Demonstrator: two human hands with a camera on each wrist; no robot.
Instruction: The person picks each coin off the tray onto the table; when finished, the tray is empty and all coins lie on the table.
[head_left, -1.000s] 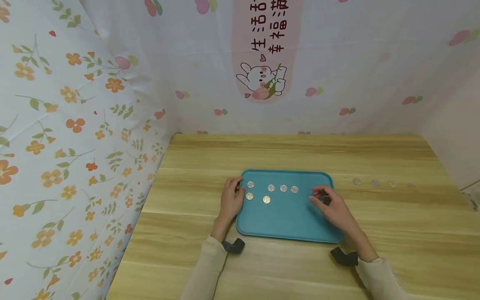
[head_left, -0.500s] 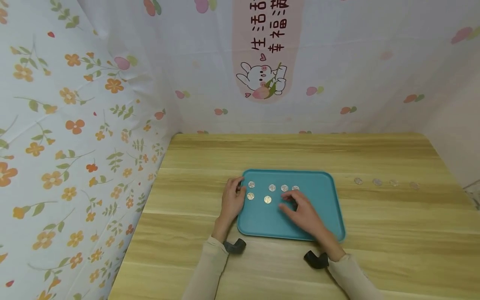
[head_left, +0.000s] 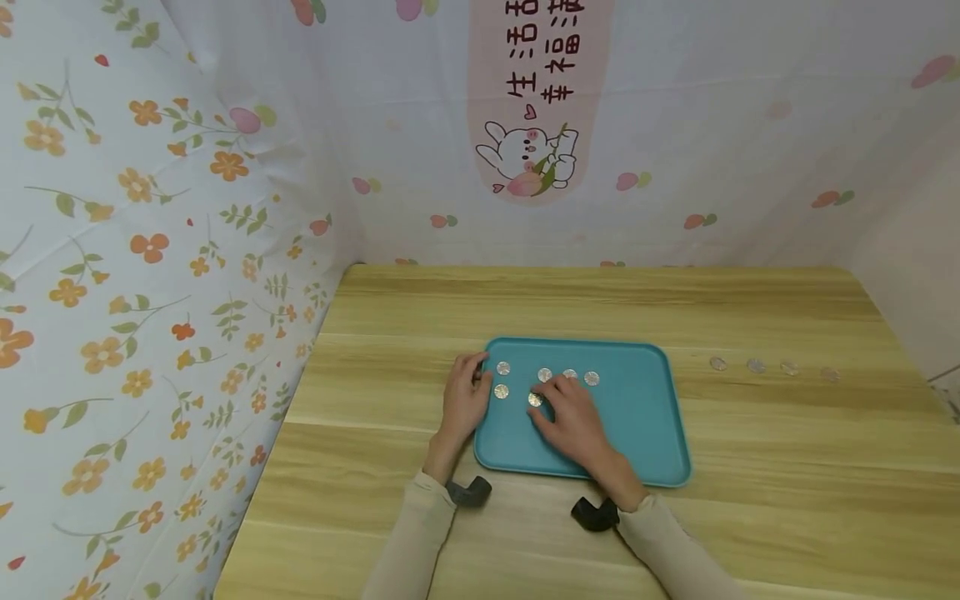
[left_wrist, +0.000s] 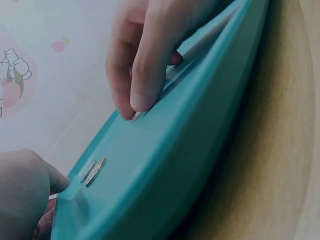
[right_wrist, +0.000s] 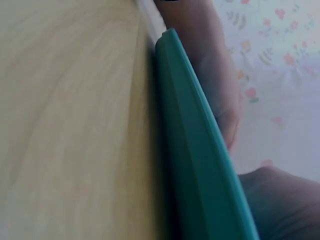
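Note:
A blue tray [head_left: 637,433] lies on the table with several silver coins [head_left: 592,378] in a row and two gold-toned coins below them. My left hand [head_left: 465,402] grips the tray's left rim, thumb over the inner side in the left wrist view. Thumb and forefinger of my right hand [head_left: 573,421] stand at opposite edges of the right-hand gold-toned coin [head_left: 535,400], which lies flat on the tray. The left wrist view shows those fingertips low at the coin [left_wrist: 136,116]. The other gold-toned coin [head_left: 501,391] lies close to my left hand.
Several more coins [head_left: 756,365] lie in a row on the wooden table [head_left: 787,467], right of the tray. A dark wrist-worn piece [head_left: 596,514] hangs by each wrist. Patterned cloth [head_left: 420,125] stands behind and on the left.
My right hand has moved left across the tray, from its right side to the right-hand gold-toned coin, and come down there. My left hand has stayed on the rim.

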